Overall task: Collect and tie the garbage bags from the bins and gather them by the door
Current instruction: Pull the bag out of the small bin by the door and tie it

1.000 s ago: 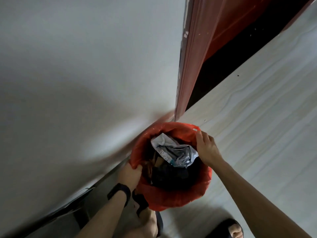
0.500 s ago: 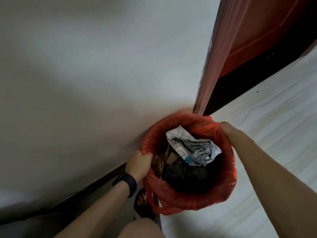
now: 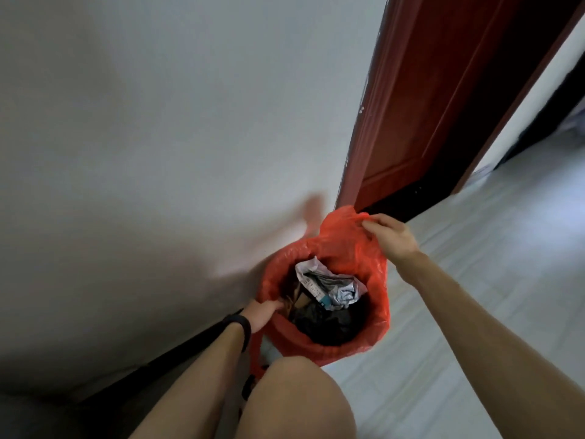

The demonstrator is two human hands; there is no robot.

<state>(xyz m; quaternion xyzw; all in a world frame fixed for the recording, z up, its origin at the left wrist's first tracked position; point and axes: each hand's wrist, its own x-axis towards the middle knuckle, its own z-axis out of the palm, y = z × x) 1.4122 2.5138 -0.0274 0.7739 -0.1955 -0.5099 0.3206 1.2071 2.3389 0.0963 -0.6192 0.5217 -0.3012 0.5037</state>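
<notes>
Found the thin red plastic garbage bag (image 3: pixel 375 274) sitting open-mouthed on the pale floor (image 3: pixel 474 312), at the foot of the white wall (image 3: pixel 158 153), just beside the dark red wooden door (image 3: pixel 427 106). Saw a crumpled white printed wrapper (image 3: pixel 329 283) on top of dark rubbish inside. Noted the right hand (image 3: pixel 392 240) pinching a raised flap of the far rim between thumb and fingers (image 3: pixel 370 223), the left hand (image 3: pixel 261 315) curled over the near rim, a black wristband (image 3: pixel 237 327) behind it. Judged the gathering barely begun: best to lift both sides evenly, meet them above the rubbish, pull gently against tearing
</notes>
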